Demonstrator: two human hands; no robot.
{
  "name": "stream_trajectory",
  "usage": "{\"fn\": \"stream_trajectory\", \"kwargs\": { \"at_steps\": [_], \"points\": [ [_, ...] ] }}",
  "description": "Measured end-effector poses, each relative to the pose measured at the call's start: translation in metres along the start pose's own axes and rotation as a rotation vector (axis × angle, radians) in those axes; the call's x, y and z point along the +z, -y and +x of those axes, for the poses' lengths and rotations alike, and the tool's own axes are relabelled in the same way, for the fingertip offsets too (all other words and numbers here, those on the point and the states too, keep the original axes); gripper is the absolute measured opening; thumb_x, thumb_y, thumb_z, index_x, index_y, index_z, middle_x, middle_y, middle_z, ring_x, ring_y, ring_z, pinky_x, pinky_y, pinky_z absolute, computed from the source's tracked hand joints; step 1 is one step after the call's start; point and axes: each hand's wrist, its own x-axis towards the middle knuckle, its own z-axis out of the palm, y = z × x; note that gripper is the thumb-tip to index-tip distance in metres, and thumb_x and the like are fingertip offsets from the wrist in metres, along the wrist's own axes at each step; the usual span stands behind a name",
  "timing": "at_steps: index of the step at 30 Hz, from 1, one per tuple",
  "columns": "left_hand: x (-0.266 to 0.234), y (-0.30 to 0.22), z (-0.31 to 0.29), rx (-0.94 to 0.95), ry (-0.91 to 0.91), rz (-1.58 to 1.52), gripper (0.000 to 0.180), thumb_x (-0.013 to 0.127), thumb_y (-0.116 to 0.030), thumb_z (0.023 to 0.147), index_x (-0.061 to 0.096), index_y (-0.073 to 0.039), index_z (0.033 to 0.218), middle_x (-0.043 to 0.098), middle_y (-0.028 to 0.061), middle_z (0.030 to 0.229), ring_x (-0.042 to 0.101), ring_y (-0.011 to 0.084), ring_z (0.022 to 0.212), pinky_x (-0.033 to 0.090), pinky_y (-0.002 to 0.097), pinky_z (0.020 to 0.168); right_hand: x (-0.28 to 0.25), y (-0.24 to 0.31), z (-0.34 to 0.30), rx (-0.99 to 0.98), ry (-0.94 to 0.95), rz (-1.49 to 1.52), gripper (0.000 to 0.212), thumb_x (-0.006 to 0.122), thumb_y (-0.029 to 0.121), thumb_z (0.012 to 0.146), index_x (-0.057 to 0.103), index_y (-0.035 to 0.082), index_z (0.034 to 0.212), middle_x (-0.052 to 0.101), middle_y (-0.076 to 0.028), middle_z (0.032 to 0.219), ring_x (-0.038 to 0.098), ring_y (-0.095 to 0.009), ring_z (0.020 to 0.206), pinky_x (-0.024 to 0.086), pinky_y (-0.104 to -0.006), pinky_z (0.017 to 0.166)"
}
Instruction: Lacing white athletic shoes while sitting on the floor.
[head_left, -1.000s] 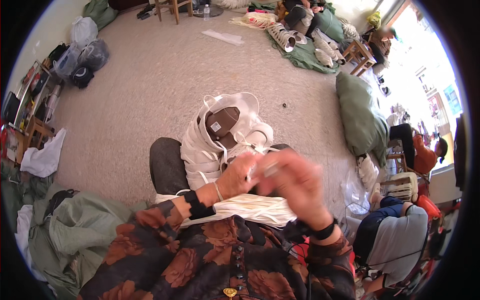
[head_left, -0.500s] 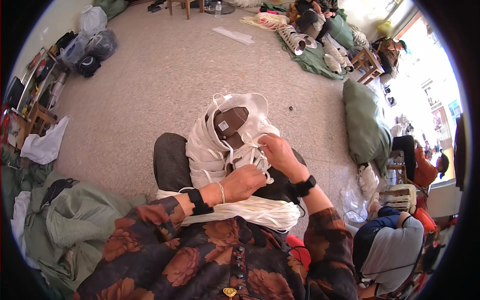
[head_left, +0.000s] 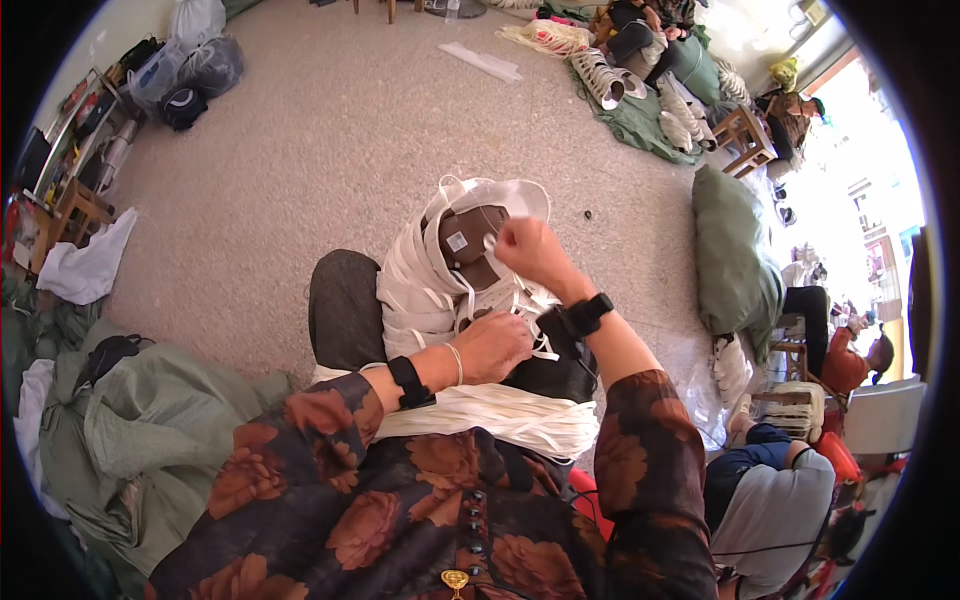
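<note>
On my lap leans a nested stack of white shoe uppers (head_left: 408, 290), the top one showing a brown inside (head_left: 465, 228) with a small white label. My right hand (head_left: 537, 256) is closed in a fist over the top upper's opening, pinching the end of a white shoelace (head_left: 490, 243). Lower down, my left hand (head_left: 493, 346) has its fingers closed at the lacing of the top upper, on a white lace; its fingertips are partly hidden. A thick bundle of loose white laces (head_left: 500, 420) lies across my lap, close under my left wrist.
A green cloth heap (head_left: 180, 430) lies at my left, and a stuffed green sack (head_left: 735, 250) stands to the right. Several people sit at work along the right side, one in a grey shirt (head_left: 780, 510) close by. Plastic bags (head_left: 210, 68) sit far left.
My right hand has lifted away from the lacing, up over the upper's opening, drawing the lace. My left hand stays at the lacing. The whole view has shifted slightly.
</note>
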Motion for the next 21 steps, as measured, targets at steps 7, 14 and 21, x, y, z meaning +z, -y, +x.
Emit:
{"fn": "stream_trajectory", "kwargs": {
  "at_steps": [7,14,21],
  "points": [
    [-0.002,0.012,-0.003,0.009,-0.047,-0.107,0.014,0.058,-0.016,0.093,0.062,-0.004,0.087,0.061,0.0150,0.093,0.057,0.0349,0.095,0.046,0.0432,0.087,-0.023,-0.003,-0.005,0.010,-0.200,0.221,0.017,0.060,0.015,0.086,0.062,-0.002,0.085,0.065,-0.024,0.077,0.065,-0.042,0.076,0.050,-0.0475,0.066],
    [-0.077,-0.040,-0.006,-0.393,0.128,-0.735,0.025,0.047,-0.016,0.102,0.063,-0.002,0.088,0.065,0.0072,0.073,0.058,0.0124,0.061,0.046,0.0308,0.061,0.005,-0.050,-0.080,0.126,-0.031,0.230,0.016,0.056,0.011,0.086,0.066,-0.001,0.085,0.066,-0.025,0.082,0.064,-0.043,0.080,0.051,-0.0472,0.071],
    [-0.113,-0.079,-0.041,-0.337,0.770,-1.331,0.033,0.044,-0.022,0.107,0.064,0.002,0.095,0.068,0.0058,0.074,0.061,0.0091,0.061,0.051,0.0247,0.071,0.017,-0.072,-0.093,0.095,-0.044,0.232,0.012,0.053,0.005,0.081,0.064,-0.001,0.082,0.066,-0.024,0.084,0.064,-0.041,0.084,0.051,-0.0479,0.075]
  ]
}}
